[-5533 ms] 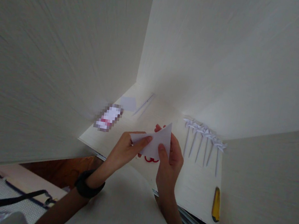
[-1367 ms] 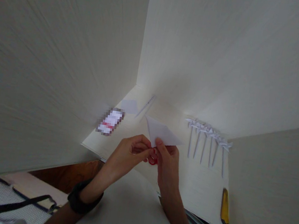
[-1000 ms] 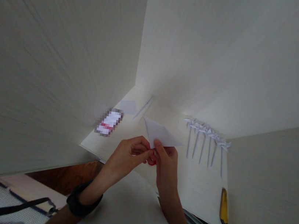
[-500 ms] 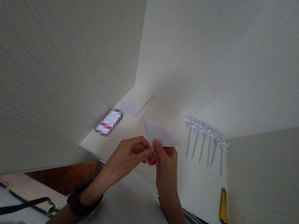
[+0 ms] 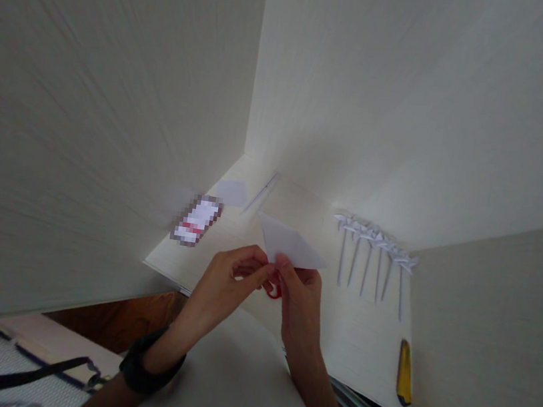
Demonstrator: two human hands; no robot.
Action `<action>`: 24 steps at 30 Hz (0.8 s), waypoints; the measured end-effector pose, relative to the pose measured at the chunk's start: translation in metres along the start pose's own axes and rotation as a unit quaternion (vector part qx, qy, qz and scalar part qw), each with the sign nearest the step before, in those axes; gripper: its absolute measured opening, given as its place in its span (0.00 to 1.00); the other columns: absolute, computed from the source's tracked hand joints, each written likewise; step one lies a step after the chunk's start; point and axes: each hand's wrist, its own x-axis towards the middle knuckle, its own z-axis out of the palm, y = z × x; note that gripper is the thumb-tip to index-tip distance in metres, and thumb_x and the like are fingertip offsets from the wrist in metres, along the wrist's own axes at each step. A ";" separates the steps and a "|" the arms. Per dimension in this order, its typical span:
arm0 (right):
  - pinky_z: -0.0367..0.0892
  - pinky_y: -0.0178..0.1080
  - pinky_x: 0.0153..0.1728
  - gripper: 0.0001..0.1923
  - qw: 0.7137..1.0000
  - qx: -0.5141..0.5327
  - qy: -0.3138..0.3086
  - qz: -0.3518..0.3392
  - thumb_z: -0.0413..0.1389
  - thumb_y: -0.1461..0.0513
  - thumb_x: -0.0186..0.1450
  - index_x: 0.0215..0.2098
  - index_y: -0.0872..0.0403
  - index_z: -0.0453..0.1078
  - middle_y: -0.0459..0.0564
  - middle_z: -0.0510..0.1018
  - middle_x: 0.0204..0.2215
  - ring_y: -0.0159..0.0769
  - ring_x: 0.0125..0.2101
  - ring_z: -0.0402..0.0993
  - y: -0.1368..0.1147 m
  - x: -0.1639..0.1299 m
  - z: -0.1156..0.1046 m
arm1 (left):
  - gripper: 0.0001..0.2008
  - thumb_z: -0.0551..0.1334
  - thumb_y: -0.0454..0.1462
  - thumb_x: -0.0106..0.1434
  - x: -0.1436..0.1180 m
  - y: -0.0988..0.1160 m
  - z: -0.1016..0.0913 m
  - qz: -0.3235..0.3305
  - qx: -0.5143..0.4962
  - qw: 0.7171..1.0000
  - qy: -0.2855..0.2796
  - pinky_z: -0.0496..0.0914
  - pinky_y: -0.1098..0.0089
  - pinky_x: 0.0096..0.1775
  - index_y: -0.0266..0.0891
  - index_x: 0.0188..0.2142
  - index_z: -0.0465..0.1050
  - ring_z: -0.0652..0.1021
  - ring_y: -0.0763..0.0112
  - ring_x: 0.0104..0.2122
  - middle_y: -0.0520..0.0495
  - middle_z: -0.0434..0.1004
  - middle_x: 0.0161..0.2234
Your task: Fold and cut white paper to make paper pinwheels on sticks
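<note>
Your desk (image 5: 364, 338) is the landmark here. Above its near edge, your left hand (image 5: 224, 284) and right hand (image 5: 301, 299) meet fingertip to fingertip, both pinched closed on the lower corner of a folded white paper (image 5: 290, 245); the paper angles up and away from the pinch, clear of the desk surface. A row of folded paper pinwheels (image 5: 375, 258) lies on the desk to the right of your hands. A yellow utility knife (image 5: 402, 382) rests near the desk's right front corner. Red scissor handles (image 5: 273, 291) peek out just beneath your fingertips.
</note>
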 end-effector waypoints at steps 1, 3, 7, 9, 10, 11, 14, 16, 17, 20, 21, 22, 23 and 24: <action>0.63 0.35 0.26 0.10 1.000 -0.004 0.006 -0.003 0.65 0.57 0.54 0.29 0.55 0.75 0.45 0.76 0.23 0.31 0.24 0.67 0.000 0.000 0.000 | 0.07 0.64 0.39 0.59 0.000 0.000 0.000 0.006 0.013 1.000 0.011 0.72 0.72 0.33 0.38 0.28 0.73 0.79 0.71 0.27 0.51 0.80 0.25; 0.63 0.36 0.28 0.09 1.000 -0.005 0.011 -0.005 0.65 0.57 0.54 0.28 0.55 0.75 0.46 0.77 0.24 0.32 0.25 0.68 -0.001 0.000 0.001 | 0.07 0.65 0.39 0.58 0.000 0.000 0.000 0.013 0.025 0.999 0.024 0.73 0.71 0.35 0.38 0.28 0.74 0.80 0.69 0.28 0.51 0.79 0.25; 0.62 0.35 0.26 0.09 1.000 0.001 0.007 -0.008 0.65 0.58 0.54 0.28 0.55 0.75 0.44 0.76 0.23 0.31 0.24 0.66 -0.003 -0.002 0.002 | 0.07 0.65 0.39 0.57 0.002 -0.003 0.000 0.008 0.009 1.000 0.021 0.73 0.71 0.34 0.38 0.27 0.75 0.80 0.69 0.28 0.50 0.80 0.25; 0.61 0.35 0.26 0.09 1.000 0.000 0.003 -0.006 0.66 0.58 0.54 0.27 0.55 0.75 0.43 0.75 0.22 0.30 0.23 0.65 -0.003 -0.002 0.001 | 0.07 0.64 0.38 0.58 0.002 -0.003 -0.001 0.002 0.001 1.000 0.023 0.72 0.72 0.32 0.37 0.26 0.75 0.79 0.70 0.26 0.50 0.80 0.24; 0.62 0.35 0.26 0.09 1.000 -0.001 -0.001 -0.005 0.66 0.57 0.54 0.27 0.55 0.75 0.43 0.75 0.22 0.30 0.23 0.66 -0.002 -0.002 0.001 | 0.07 0.64 0.38 0.58 0.002 -0.003 -0.001 -0.001 -0.001 1.000 0.026 0.72 0.72 0.31 0.37 0.26 0.75 0.79 0.70 0.26 0.50 0.80 0.24; 0.63 0.35 0.28 0.09 1.000 -0.003 -0.003 -0.004 0.66 0.57 0.54 0.27 0.55 0.75 0.44 0.75 0.23 0.31 0.24 0.66 -0.002 -0.002 0.000 | 0.08 0.64 0.38 0.58 0.002 -0.002 -0.001 -0.004 -0.001 1.000 0.031 0.71 0.72 0.30 0.37 0.25 0.75 0.79 0.70 0.26 0.50 0.80 0.24; 0.65 0.38 0.34 0.12 1.000 -0.012 0.018 -0.018 0.66 0.56 0.54 0.31 0.55 0.75 0.45 0.77 0.27 0.33 0.28 0.69 -0.001 0.002 -0.005 | 0.08 0.65 0.38 0.57 0.001 0.000 -0.003 -0.011 0.007 0.999 0.051 0.70 0.72 0.30 0.37 0.24 0.76 0.78 0.70 0.25 0.50 0.80 0.23; 0.64 0.37 0.34 0.12 0.998 -0.018 0.039 -0.042 0.66 0.56 0.54 0.30 0.54 0.74 0.45 0.75 0.26 0.33 0.29 0.69 -0.002 0.006 -0.008 | 0.08 0.66 0.38 0.57 0.000 0.001 -0.004 -0.017 0.008 0.998 0.063 0.71 0.72 0.30 0.37 0.24 0.76 0.78 0.70 0.24 0.50 0.80 0.22; 0.64 0.37 0.33 0.12 0.997 -0.020 0.044 -0.055 0.66 0.56 0.54 0.30 0.54 0.73 0.44 0.73 0.26 0.32 0.28 0.68 -0.003 0.008 -0.010 | 0.08 0.66 0.38 0.57 0.000 0.001 -0.005 -0.020 0.004 0.998 0.065 0.71 0.71 0.29 0.37 0.24 0.76 0.78 0.70 0.24 0.49 0.80 0.22; 0.61 0.35 0.32 0.10 0.996 -0.022 0.031 -0.081 0.65 0.57 0.55 0.29 0.53 0.71 0.42 0.70 0.25 0.31 0.28 0.65 -0.007 0.011 -0.012 | 0.08 0.66 0.38 0.57 -0.001 0.002 -0.007 -0.028 -0.008 0.998 0.063 0.71 0.72 0.29 0.38 0.24 0.77 0.78 0.70 0.23 0.49 0.81 0.23; 0.61 0.35 0.32 0.09 0.996 -0.024 0.026 -0.084 0.64 0.57 0.56 0.29 0.53 0.71 0.42 0.70 0.25 0.30 0.28 0.65 -0.009 0.011 -0.012 | 0.07 0.66 0.38 0.57 -0.001 0.002 -0.007 -0.030 -0.010 0.998 0.062 0.71 0.72 0.29 0.38 0.24 0.77 0.78 0.70 0.23 0.49 0.81 0.23; 0.61 0.35 0.32 0.09 0.996 -0.027 0.023 -0.086 0.64 0.57 0.57 0.30 0.53 0.71 0.42 0.70 0.26 0.30 0.28 0.65 -0.010 0.011 -0.012 | 0.07 0.66 0.37 0.57 -0.001 0.002 -0.007 -0.032 -0.011 0.997 0.063 0.71 0.72 0.29 0.38 0.24 0.77 0.78 0.70 0.23 0.50 0.81 0.22; 0.61 0.35 0.32 0.08 0.996 -0.032 0.021 -0.086 0.63 0.57 0.57 0.31 0.52 0.71 0.42 0.70 0.26 0.31 0.28 0.65 -0.012 0.011 -0.013 | 0.07 0.66 0.37 0.57 -0.001 0.002 -0.007 -0.034 -0.012 0.997 0.064 0.71 0.72 0.29 0.38 0.24 0.77 0.78 0.71 0.23 0.50 0.81 0.22; 0.60 0.35 0.31 0.08 0.995 -0.036 0.023 -0.086 0.63 0.57 0.57 0.31 0.52 0.71 0.42 0.71 0.26 0.30 0.28 0.65 -0.013 0.011 -0.013 | 0.07 0.66 0.37 0.57 -0.001 0.002 -0.007 -0.036 -0.014 0.997 0.066 0.71 0.73 0.29 0.38 0.23 0.77 0.78 0.71 0.23 0.50 0.80 0.22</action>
